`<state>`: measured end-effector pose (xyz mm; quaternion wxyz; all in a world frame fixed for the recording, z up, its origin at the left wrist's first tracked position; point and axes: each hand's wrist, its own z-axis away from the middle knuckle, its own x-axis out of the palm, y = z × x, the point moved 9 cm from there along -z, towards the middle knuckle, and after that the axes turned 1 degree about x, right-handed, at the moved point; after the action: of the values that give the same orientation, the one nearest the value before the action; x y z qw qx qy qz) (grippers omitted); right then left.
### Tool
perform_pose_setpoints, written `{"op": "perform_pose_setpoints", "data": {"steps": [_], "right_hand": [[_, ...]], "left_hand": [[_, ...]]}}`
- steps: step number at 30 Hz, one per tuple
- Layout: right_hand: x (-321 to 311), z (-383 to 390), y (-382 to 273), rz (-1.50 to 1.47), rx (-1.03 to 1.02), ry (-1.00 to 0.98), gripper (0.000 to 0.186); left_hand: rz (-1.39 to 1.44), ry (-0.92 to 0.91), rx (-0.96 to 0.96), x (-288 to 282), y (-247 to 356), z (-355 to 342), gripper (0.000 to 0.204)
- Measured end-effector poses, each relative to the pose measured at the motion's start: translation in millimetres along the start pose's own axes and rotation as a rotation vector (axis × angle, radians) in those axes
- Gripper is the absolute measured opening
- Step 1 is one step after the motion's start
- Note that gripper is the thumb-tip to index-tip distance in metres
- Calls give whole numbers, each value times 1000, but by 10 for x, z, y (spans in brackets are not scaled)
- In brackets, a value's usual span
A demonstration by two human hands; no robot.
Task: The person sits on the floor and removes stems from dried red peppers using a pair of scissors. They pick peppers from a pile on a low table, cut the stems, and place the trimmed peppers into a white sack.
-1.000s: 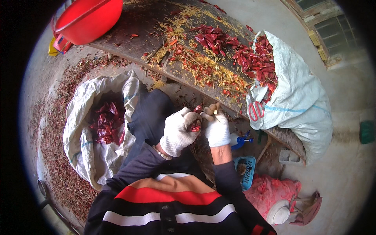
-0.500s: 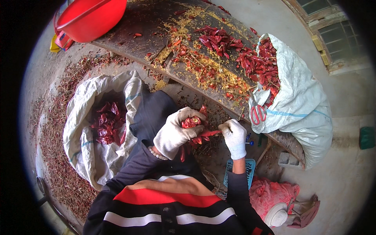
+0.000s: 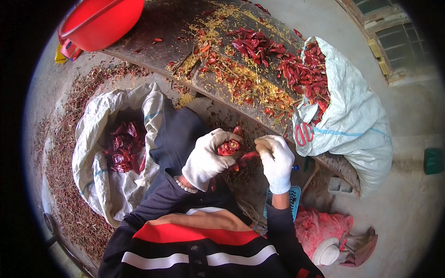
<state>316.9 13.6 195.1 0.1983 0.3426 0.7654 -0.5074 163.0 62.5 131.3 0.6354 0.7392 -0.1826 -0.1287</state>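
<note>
My left hand (image 3: 211, 155), in a white knit glove with a beaded bracelet at the wrist, is closed around a bunch of dried red chili peppers (image 3: 229, 147). One cut or opened pepper end with a pale ring faces up between thumb and fingers. Close by on the right is my right hand (image 3: 277, 162), also gloved, its fingers folded in a pinch at a blurred red chili (image 3: 251, 154) that reaches across from the bunch. The fingers hide that chili's far end. An open white woven sack (image 3: 88, 155) with dark red peppers (image 3: 125, 146) stands left of my left arm.
A wooden board (image 3: 162, 65) bears seeds, pepper scraps and a chili pile (image 3: 255, 46). A full white sack (image 3: 357, 116) spills peppers at its right, with red-handled scissors (image 3: 303, 133) at its mouth. A red basin (image 3: 102, 25) sits upper left; a blue basket (image 3: 295, 200) stands below my right hand.
My right hand has turned, its fingers curling inward beside the chili. The left hand keeps hold of the bunch. The whole view has shifted slightly.
</note>
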Motion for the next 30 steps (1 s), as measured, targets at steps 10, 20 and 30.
{"op": "perform_pose_setpoints", "data": {"steps": [10, 20, 30], "right_hand": [[298, -201, -597, 370, -621, -364, 16], [481, -132, -746, 577, -817, -522, 8], [340, -755, 895, -69, 214, -233, 14]], "left_hand": [[-178, -87, -13, 71, 7, -34, 32], [-275, -129, -27, 153, -16, -62, 26], [87, -155, -151, 135, -129, -102, 26]]}}
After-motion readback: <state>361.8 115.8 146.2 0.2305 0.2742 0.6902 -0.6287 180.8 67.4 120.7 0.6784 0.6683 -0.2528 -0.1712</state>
